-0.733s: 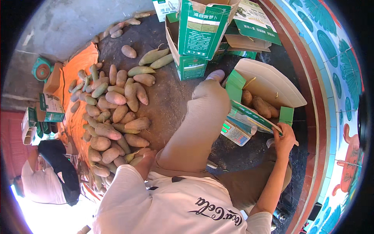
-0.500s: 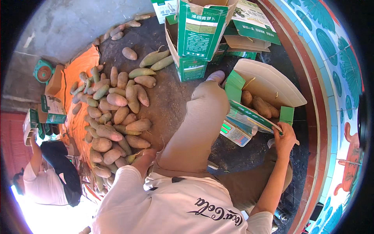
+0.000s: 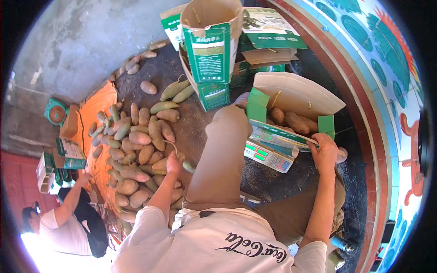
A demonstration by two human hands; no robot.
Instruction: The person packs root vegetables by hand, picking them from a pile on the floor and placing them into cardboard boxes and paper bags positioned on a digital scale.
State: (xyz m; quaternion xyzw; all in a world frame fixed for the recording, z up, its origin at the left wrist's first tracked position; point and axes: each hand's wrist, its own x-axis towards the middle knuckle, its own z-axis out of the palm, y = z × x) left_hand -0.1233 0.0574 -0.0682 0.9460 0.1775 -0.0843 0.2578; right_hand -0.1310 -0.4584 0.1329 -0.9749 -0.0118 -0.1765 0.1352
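My left hand [image 3: 174, 164] is closed around a radish at the right edge of the pile. The radish's green end [image 3: 188, 167] pokes out beside my fingers and a thin root curls above them; the rest is hidden. Dusty brown and green radishes [image 3: 146, 154] lie heaped beside this hand. My right hand [image 3: 325, 152] pinches the near flap of an open carton [image 3: 293, 91] at its right end. Inside the carton lie several brown radishes [image 3: 297, 123]. A digital scale [image 3: 268, 157] with green lit displays shows beneath the carton's near side.
Ahead stand stacked green-and-white cartons [image 3: 209, 57], with an unfolded carton [image 3: 273, 27] behind. An orange sheet [image 3: 93, 109] runs along the pile's left. A co-worker [image 3: 63, 227] is at far left by more cartons [image 3: 70, 152]. A brick-red edge [image 3: 359, 118] borders the right.
My left hand has moved forward from the pile's near edge and now grips a radish. My right hand stays on the carton flap. The co-worker's raised arm has shifted to other cartons.
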